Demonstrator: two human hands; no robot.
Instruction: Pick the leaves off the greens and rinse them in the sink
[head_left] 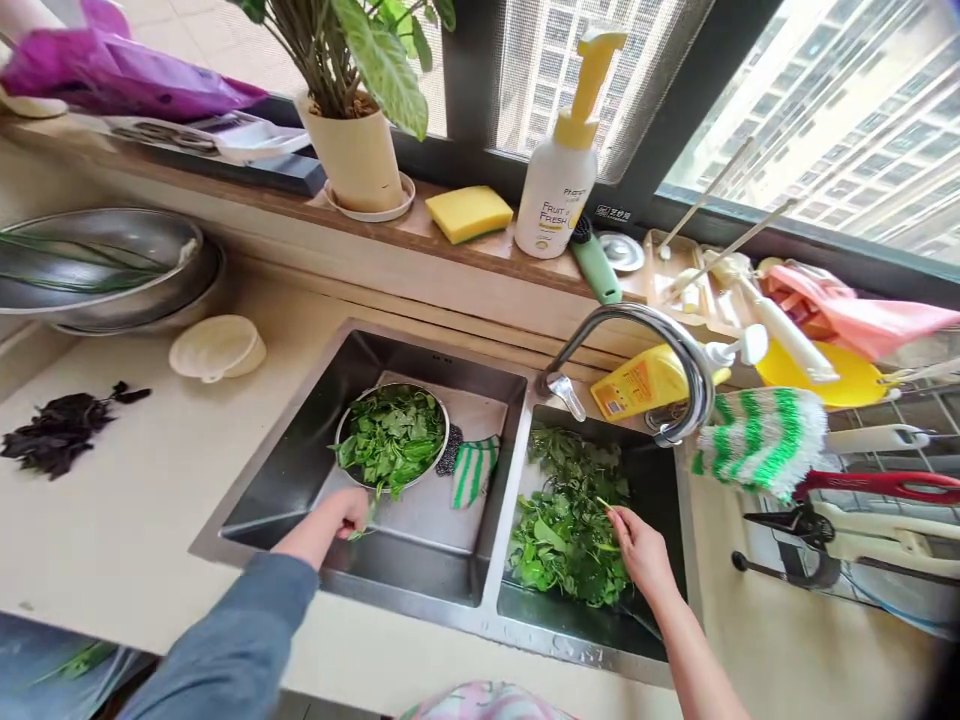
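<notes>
My left hand [341, 512] is in the left basin of the steel double sink [495, 560], fingers closed on a small sprig of green leaves next to a steel bowl [390, 436] heaped with greens. My right hand [639, 545] hovers over the right basin, pinching a thin green stem above a pile of loose leafy greens [566, 525]. The curved tap [660, 345] arches above between the basins.
A green-striped cloth [472, 470] lies in the left basin. Dark purple leaves [60, 430], a cream lid [217, 348] and steel bowls [97, 268] sit on the left counter. The sill holds a potted plant [356, 150], sponge [469, 212] and pump bottle [559, 185].
</notes>
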